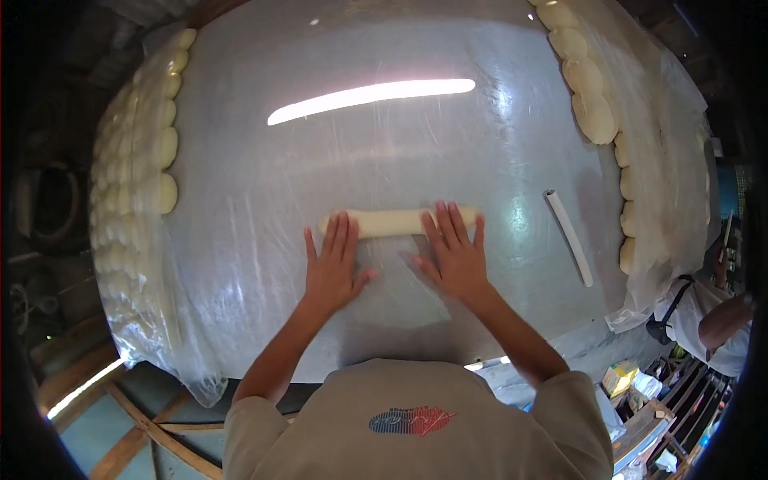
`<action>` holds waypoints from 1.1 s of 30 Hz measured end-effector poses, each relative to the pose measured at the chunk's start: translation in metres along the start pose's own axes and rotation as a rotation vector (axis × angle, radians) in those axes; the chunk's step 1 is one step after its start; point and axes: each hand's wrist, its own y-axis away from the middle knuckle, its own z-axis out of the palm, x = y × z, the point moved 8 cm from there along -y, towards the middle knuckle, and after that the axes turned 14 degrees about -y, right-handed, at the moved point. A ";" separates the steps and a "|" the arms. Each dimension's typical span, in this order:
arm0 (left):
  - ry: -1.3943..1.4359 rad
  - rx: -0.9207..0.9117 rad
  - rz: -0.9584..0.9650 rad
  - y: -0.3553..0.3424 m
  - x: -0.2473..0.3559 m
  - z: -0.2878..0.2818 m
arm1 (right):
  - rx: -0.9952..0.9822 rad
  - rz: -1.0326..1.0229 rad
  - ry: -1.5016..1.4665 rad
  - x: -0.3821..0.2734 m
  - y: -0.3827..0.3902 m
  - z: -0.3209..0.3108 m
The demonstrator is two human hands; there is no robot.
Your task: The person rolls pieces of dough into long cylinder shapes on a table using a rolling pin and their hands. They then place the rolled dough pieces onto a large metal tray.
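Evidently we rest left hand [330, 270] and right hand [459, 260], outspread, on opposite ends of the dough [390, 224], perhaps balancing pressure.

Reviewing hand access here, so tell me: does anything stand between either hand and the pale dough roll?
Nothing visible does: the left hand and right hand lie with fingers over opposite ends of the dough roll. The white stick lies apart, to the right.

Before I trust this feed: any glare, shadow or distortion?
Head view: a white glare streak marks the table beyond the dough; soft shadow darkens it near the shirt; edges bow toward the dark rim; left hand and right hand avoid the streak.
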 end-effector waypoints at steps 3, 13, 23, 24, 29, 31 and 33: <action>0.046 -0.048 -0.010 0.013 0.009 -0.029 | -0.067 0.148 0.028 -0.010 0.014 -0.004; 0.255 0.074 -0.053 -0.041 0.050 0.014 | 0.170 0.128 -0.012 -0.002 -0.034 0.036; 0.042 -0.078 0.075 -0.082 0.027 0.024 | 0.056 0.082 0.050 0.008 -0.057 0.027; 0.011 -0.066 0.061 -0.095 0.014 0.022 | 0.058 0.091 0.052 0.003 -0.044 0.028; -0.212 0.278 -0.094 -0.171 -0.023 -0.009 | 0.107 0.167 0.147 0.034 -0.119 0.006; -0.070 0.218 -0.068 -0.155 -0.029 -0.004 | 0.151 0.173 0.231 0.053 -0.132 -0.003; 0.068 0.089 -0.043 -0.108 -0.041 0.008 | -0.056 0.098 0.176 0.033 -0.086 0.011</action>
